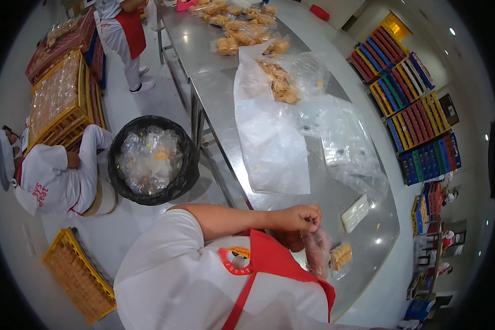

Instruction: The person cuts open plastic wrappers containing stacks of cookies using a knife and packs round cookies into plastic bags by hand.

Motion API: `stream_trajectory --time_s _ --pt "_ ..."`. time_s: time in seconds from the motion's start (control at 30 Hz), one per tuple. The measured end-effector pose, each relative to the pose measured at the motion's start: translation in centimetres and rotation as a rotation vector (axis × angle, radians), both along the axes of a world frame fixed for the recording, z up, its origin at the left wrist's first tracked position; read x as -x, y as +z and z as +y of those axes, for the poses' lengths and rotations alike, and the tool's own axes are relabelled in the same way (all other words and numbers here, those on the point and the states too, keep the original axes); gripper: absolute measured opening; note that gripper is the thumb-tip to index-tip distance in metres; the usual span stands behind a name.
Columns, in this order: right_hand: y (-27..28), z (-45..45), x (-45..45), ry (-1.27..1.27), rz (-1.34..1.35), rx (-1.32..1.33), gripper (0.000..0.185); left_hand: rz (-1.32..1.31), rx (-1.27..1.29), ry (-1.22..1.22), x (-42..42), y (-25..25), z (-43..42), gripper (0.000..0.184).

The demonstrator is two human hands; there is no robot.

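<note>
Fragments of red and pale wording, only partly legible.
Back from the left hand (pixel 303 218), on the wearer's white shirt (pixel 173 275), a round red-and-yellow badge (pixel 235 260) reads "ANADE" along its red rim; the print in its yellow part is unclear. Well apart from that hand, another person's shirt (pixel 52 184) shows red "ays" above "reat".

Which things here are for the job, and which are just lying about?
Probably for the job: the clear plastic at the fingers; the tan food pack beside it.

Probably just lying about: the big white sheet, the black-lined bin, the yellow crates.
</note>
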State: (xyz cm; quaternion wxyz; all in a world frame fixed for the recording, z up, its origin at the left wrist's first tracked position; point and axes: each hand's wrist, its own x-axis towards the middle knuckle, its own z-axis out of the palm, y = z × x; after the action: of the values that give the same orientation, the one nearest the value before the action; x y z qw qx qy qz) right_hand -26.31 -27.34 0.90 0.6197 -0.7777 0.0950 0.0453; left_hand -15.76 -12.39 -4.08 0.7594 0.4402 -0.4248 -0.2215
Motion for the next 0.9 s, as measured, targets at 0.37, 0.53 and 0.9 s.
stream_trajectory --time_s 0.37,0.53,0.9 --pt "1.3 -0.1 -1.1 -0.069 0.037 0.224 0.008 -0.197 -0.126 0.176 -0.2 1.3 0.4 0.021" --pt "0.5 0.3 -1.0 -0.233 0.016 0.021 0.011 -0.076 -0.408 0.171 0.0 0.5 0.5 0.04" --pt "2.6 0.3 -0.8 0.083 -0.446 0.604 0.027 0.204 -0.417 0.011 -0.1 -0.3 0.0 0.023"
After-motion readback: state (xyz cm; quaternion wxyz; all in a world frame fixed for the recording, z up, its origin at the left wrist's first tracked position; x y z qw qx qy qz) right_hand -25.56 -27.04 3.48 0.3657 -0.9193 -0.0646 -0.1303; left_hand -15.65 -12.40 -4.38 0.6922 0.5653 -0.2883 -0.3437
